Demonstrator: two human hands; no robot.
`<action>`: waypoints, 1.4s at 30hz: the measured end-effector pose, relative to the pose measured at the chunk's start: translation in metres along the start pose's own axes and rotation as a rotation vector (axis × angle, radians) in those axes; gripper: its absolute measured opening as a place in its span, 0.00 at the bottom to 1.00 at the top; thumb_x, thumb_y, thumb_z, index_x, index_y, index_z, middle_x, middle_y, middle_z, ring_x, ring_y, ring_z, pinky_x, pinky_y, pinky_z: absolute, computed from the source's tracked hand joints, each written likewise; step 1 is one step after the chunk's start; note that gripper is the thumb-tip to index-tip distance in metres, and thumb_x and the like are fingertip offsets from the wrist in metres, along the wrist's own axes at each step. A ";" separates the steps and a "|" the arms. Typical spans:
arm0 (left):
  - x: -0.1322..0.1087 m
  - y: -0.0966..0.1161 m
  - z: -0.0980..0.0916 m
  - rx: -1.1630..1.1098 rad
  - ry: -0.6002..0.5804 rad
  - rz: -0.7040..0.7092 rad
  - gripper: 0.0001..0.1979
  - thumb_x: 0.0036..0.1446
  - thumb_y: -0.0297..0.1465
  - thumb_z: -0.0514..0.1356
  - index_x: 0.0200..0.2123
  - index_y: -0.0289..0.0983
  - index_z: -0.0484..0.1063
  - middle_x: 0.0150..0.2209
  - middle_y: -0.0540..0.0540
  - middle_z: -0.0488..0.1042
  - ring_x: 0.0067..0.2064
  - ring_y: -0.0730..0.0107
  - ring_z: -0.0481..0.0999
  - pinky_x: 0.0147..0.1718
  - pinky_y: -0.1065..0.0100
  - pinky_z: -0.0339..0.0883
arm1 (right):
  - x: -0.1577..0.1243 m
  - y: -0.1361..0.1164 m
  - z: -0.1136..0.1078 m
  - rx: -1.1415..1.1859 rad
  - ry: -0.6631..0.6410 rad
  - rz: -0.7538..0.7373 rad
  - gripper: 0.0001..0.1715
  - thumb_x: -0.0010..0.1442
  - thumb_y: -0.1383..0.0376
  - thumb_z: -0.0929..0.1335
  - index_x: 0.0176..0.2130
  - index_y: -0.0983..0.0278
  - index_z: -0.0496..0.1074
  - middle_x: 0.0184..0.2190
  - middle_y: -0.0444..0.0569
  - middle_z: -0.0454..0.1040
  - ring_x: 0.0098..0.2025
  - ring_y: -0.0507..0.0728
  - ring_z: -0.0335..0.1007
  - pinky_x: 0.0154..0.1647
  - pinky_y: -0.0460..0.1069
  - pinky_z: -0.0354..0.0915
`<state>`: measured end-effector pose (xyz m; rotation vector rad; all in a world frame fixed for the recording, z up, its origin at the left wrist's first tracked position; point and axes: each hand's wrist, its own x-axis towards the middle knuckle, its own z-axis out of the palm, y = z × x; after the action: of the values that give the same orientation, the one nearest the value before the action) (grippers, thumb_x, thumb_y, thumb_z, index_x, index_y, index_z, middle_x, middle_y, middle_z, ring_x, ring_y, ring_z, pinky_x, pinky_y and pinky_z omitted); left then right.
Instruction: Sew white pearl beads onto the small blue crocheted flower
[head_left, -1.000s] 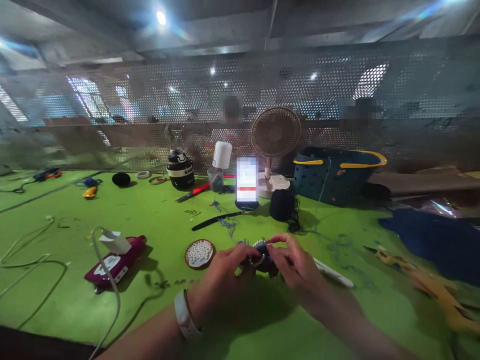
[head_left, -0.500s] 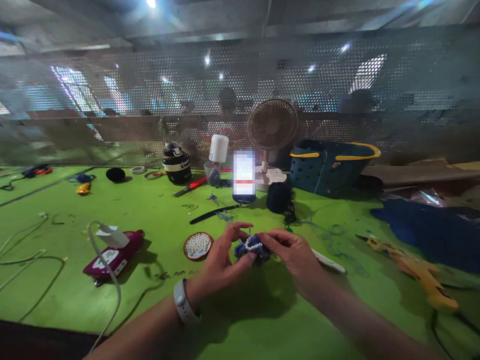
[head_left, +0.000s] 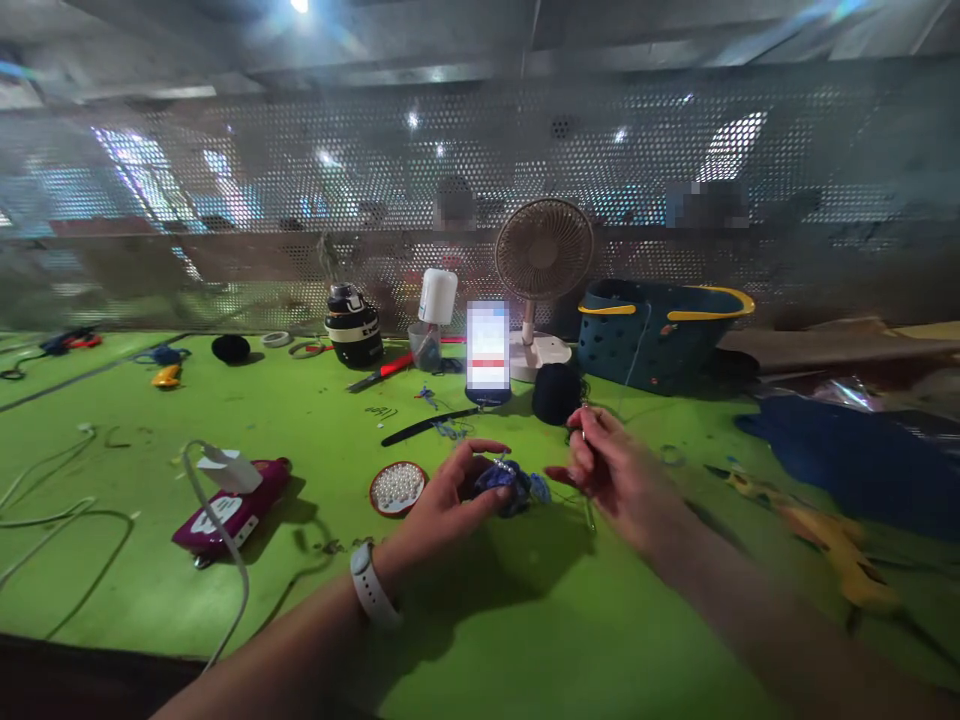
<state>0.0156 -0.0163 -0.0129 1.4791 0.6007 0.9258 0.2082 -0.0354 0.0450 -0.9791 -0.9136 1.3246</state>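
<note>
My left hand (head_left: 454, 495) is closed on a small blue yarn piece (head_left: 504, 488), thumb in front and index finger curled over the top. Small white pearl beads (head_left: 505, 466) sit along its upper side. Apart from it, to the right, my right hand (head_left: 604, 460) is raised with its fingers pinched on a thin needle-like tool (head_left: 585, 408), mostly hidden by the fingers. A slim pale green end (head_left: 590, 515) shows under that hand; whether it belongs to the same tool I cannot tell. Left of my left hand lies a round red-rimmed dish (head_left: 373, 495) of pearl beads.
A black yarn ball (head_left: 556, 393), a phone (head_left: 488, 355) and a fan (head_left: 544, 250) stand beyond my hands. A dark knife-like strip (head_left: 427, 427) lies nearer. At left is a purple power box (head_left: 225, 510) with a cable; at right, a yellow glue gun (head_left: 832, 545), blue cloth (head_left: 847, 465) and a basket (head_left: 645, 340).
My right hand has moved away from the blue yarn piece, to the right and up. My left hand still holds the piece in nearly the same place.
</note>
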 end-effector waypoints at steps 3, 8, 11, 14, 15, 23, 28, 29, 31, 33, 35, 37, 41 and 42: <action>0.002 -0.001 -0.002 -0.028 -0.013 -0.011 0.18 0.58 0.34 0.62 0.50 0.39 0.63 0.40 0.45 0.71 0.42 0.66 0.73 0.44 0.61 0.67 | 0.001 -0.012 -0.011 -0.129 -0.060 -0.005 0.19 0.50 0.49 0.72 0.32 0.59 0.68 0.14 0.33 0.53 0.15 0.47 0.45 0.17 0.45 0.51; 0.006 -0.002 -0.004 -0.080 0.017 -0.030 0.16 0.58 0.33 0.63 0.48 0.39 0.65 0.41 0.46 0.72 0.42 0.68 0.74 0.43 0.63 0.67 | -0.005 -0.015 -0.032 -0.706 -0.290 -0.199 0.11 0.61 0.60 0.66 0.41 0.56 0.75 0.23 0.42 0.66 0.24 0.52 0.58 0.24 0.47 0.54; 0.006 0.000 -0.003 -0.094 0.029 -0.033 0.16 0.57 0.33 0.63 0.47 0.39 0.65 0.40 0.47 0.73 0.40 0.69 0.74 0.42 0.64 0.67 | -0.012 -0.001 -0.038 -1.081 -0.419 -0.362 0.15 0.62 0.65 0.62 0.41 0.56 0.78 0.31 0.47 0.70 0.33 0.55 0.65 0.33 0.50 0.58; 0.005 0.002 -0.001 -0.116 0.042 -0.040 0.16 0.56 0.32 0.64 0.46 0.39 0.66 0.39 0.47 0.73 0.39 0.69 0.74 0.42 0.63 0.67 | -0.016 0.020 -0.035 -1.280 -0.392 -0.408 0.17 0.60 0.63 0.65 0.48 0.60 0.75 0.36 0.50 0.71 0.34 0.57 0.65 0.34 0.51 0.58; 0.005 0.002 -0.001 -0.118 0.046 -0.041 0.16 0.56 0.32 0.64 0.46 0.39 0.66 0.39 0.47 0.73 0.40 0.69 0.74 0.43 0.63 0.67 | -0.017 0.027 -0.033 -1.303 -0.379 -0.404 0.19 0.58 0.60 0.67 0.49 0.62 0.74 0.36 0.51 0.71 0.34 0.57 0.65 0.34 0.51 0.58; 0.006 0.001 -0.004 -0.074 0.075 -0.027 0.17 0.56 0.33 0.64 0.46 0.39 0.65 0.39 0.47 0.73 0.40 0.70 0.73 0.41 0.65 0.67 | -0.014 0.009 -0.024 -0.990 -0.450 -0.158 0.14 0.57 0.61 0.66 0.23 0.61 0.75 0.25 0.48 0.70 0.28 0.55 0.64 0.28 0.50 0.57; 0.005 0.002 -0.005 0.021 -0.027 -0.050 0.16 0.57 0.32 0.62 0.48 0.38 0.65 0.40 0.45 0.73 0.41 0.67 0.74 0.43 0.60 0.68 | -0.005 -0.035 -0.052 -0.837 -0.476 0.034 0.15 0.53 0.54 0.71 0.23 0.60 0.76 0.24 0.46 0.70 0.26 0.54 0.64 0.27 0.49 0.58; 0.005 0.002 -0.005 0.023 -0.054 -0.055 0.16 0.58 0.32 0.62 0.48 0.38 0.65 0.41 0.45 0.73 0.42 0.66 0.74 0.44 0.59 0.68 | -0.003 -0.041 -0.056 -0.835 -0.489 0.050 0.15 0.52 0.54 0.72 0.23 0.60 0.76 0.24 0.46 0.70 0.26 0.53 0.63 0.27 0.49 0.58; 0.004 0.004 -0.006 -0.017 -0.097 -0.068 0.16 0.58 0.31 0.62 0.48 0.38 0.65 0.41 0.45 0.73 0.43 0.66 0.74 0.45 0.59 0.68 | 0.001 -0.050 -0.061 -0.822 -0.512 0.067 0.14 0.52 0.54 0.72 0.22 0.60 0.76 0.23 0.45 0.70 0.26 0.52 0.62 0.27 0.48 0.57; 0.003 0.006 -0.006 -0.082 -0.144 -0.105 0.15 0.57 0.31 0.63 0.47 0.37 0.66 0.41 0.45 0.73 0.43 0.67 0.75 0.45 0.60 0.68 | 0.006 -0.055 -0.066 -0.804 -0.522 0.092 0.15 0.51 0.54 0.73 0.22 0.60 0.76 0.21 0.45 0.68 0.25 0.52 0.60 0.25 0.47 0.56; 0.003 0.008 -0.007 -0.126 -0.204 -0.145 0.15 0.56 0.30 0.64 0.46 0.37 0.66 0.40 0.45 0.73 0.42 0.67 0.75 0.45 0.61 0.68 | 0.012 -0.058 -0.073 -0.800 -0.507 0.111 0.16 0.51 0.53 0.73 0.21 0.61 0.76 0.20 0.44 0.66 0.23 0.50 0.56 0.23 0.46 0.52; 0.003 0.009 -0.007 -0.138 -0.254 -0.178 0.15 0.56 0.30 0.64 0.46 0.36 0.66 0.40 0.44 0.74 0.41 0.68 0.75 0.44 0.61 0.67 | 0.019 -0.059 -0.083 -0.803 -0.481 0.116 0.18 0.52 0.52 0.72 0.21 0.62 0.77 0.19 0.43 0.64 0.21 0.48 0.52 0.21 0.46 0.49; 0.004 0.012 -0.008 -0.127 -0.299 -0.228 0.15 0.56 0.28 0.64 0.46 0.35 0.67 0.40 0.45 0.74 0.40 0.70 0.75 0.44 0.63 0.66 | 0.031 -0.058 -0.101 -0.818 -0.529 0.184 0.18 0.52 0.53 0.72 0.24 0.64 0.79 0.18 0.42 0.63 0.19 0.46 0.47 0.20 0.46 0.44; 0.005 0.013 -0.008 -0.119 -0.306 -0.242 0.15 0.56 0.27 0.64 0.46 0.35 0.67 0.40 0.45 0.74 0.40 0.70 0.75 0.44 0.63 0.66 | 0.033 -0.057 -0.102 -0.807 -0.531 0.201 0.16 0.52 0.53 0.72 0.27 0.65 0.80 0.18 0.41 0.63 0.19 0.46 0.47 0.20 0.46 0.44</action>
<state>0.0092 -0.0096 0.0005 1.3714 0.4767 0.5254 0.3251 -0.0072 0.0637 -1.3719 -1.8865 1.4325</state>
